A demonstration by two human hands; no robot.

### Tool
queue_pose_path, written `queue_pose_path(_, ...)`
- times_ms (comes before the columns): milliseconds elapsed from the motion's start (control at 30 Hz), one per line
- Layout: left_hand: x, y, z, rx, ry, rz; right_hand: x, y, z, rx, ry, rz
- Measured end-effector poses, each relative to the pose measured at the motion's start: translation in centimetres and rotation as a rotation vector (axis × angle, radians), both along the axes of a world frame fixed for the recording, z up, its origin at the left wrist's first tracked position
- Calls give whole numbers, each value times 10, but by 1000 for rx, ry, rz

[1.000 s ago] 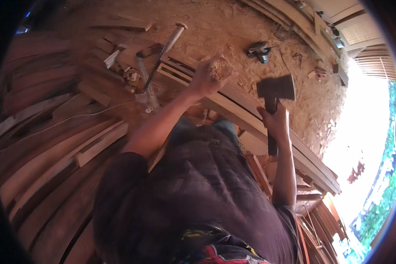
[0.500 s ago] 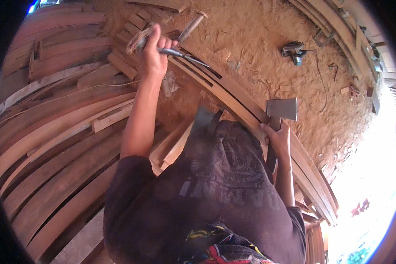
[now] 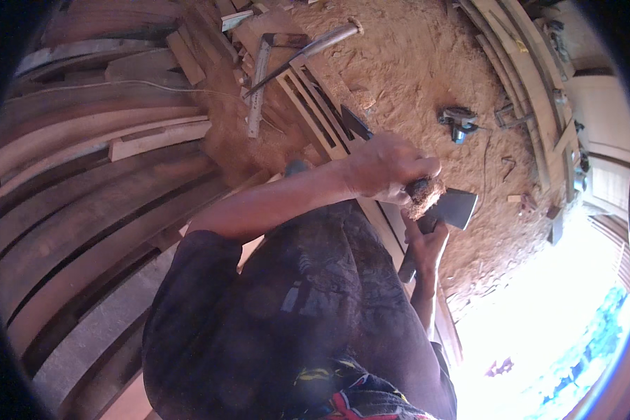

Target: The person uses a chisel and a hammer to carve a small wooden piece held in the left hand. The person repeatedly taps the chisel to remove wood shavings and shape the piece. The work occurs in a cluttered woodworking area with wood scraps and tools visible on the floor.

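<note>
Above the sawdust floor [image 3: 413, 63], both hands meet on a hatchet [image 3: 449, 210].

Grey hatchet head [image 3: 456, 208], tan sawdust floor [image 3: 413, 77], brown planks [image 3: 84, 182].

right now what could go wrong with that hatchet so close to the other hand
1. The left hand holds a chisel-like tool and a sawdust clump right beside the hatchet head; a swing could nick the fingers.
2. The right hand grips the handle close under the head, giving little control.
3. Loose sawdust underfoot may slip.
</note>
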State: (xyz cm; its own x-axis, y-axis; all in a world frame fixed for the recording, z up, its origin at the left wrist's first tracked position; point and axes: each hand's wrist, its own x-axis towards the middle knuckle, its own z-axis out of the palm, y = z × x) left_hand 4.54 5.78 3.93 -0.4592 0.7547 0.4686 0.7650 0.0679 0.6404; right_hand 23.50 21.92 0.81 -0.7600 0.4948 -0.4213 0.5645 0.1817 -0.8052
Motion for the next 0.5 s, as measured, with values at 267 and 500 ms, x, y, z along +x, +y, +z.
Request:
queue_pose_path(267,-10,-8,-23,43,-1,139,-17,2,14,41,-63,14)
queue_pose_path(500,-7,-7,-18,113,3,196,-21,-1,21,43,-103,16)
